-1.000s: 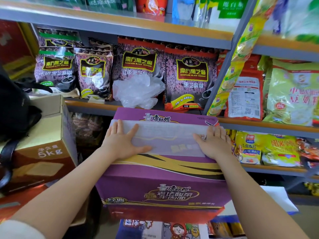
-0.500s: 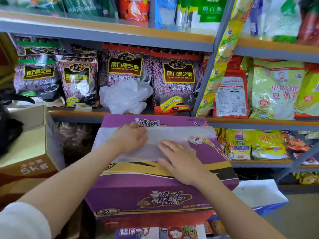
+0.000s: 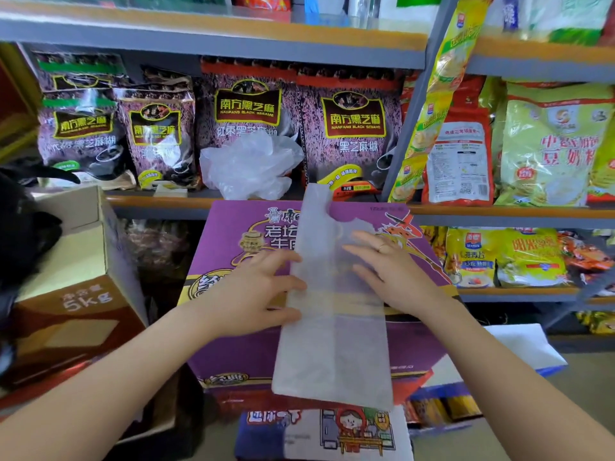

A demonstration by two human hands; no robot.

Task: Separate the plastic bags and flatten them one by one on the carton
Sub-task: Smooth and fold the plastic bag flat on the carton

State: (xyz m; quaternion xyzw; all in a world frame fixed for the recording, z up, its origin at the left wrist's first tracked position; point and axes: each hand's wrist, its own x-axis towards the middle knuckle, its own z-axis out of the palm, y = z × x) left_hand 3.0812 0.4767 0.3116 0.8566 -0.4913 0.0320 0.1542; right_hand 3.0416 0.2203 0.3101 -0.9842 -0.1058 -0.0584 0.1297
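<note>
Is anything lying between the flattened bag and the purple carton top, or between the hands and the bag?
Nothing visible. The plastic bag lies directly on the carton; the left hand touches its left edge, and the right hand lies flat on it.

Brown box point(image 3: 80, 294) reads "5kg", apparently.

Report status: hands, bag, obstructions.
Left hand and right hand open, pressing flat bag on purple carton. Crumpled bags wait on shelf. Nothing obstructing.

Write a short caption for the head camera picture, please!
Both hands, left and right, press a flat plastic bag onto the purple carton.
</note>
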